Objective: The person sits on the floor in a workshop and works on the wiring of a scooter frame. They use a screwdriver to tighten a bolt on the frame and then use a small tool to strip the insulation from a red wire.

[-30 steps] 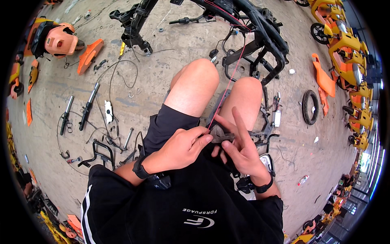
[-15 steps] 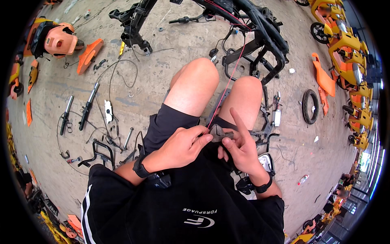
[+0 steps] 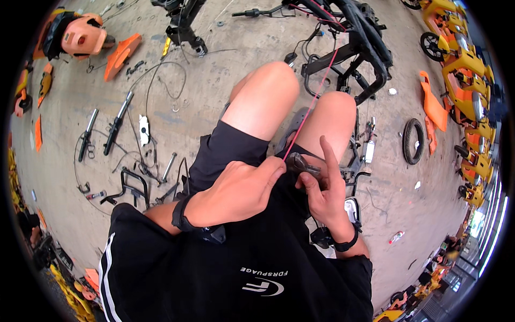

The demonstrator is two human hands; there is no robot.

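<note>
My left hand (image 3: 238, 190) is closed, thumb pressed to the fingers, around the near end of a thin red cord (image 3: 316, 95). The cord runs taut over my lap up to a black scooter frame (image 3: 369, 49). Beside the left fingertips, my right hand (image 3: 326, 194) grips a small dark grey, rounded part (image 3: 300, 162) between thumb and curled fingers, its index finger pointing up. What kind of part it is does not show clearly. Whether the left fingers touch it, I cannot tell.
On the concrete floor at left lie two fork tubes (image 3: 117, 124), black cables and a bent black bracket (image 3: 129, 185). A tyre (image 3: 413, 141) and an orange panel (image 3: 433, 104) lie at right. Yellow scooters (image 3: 469, 88) line the right side; an orange scooter body (image 3: 83, 36) stands far left.
My left fingers have come off the grey part's side and now hold the cord next to it. The part has tilted in my right hand. The whole view has shifted slightly.
</note>
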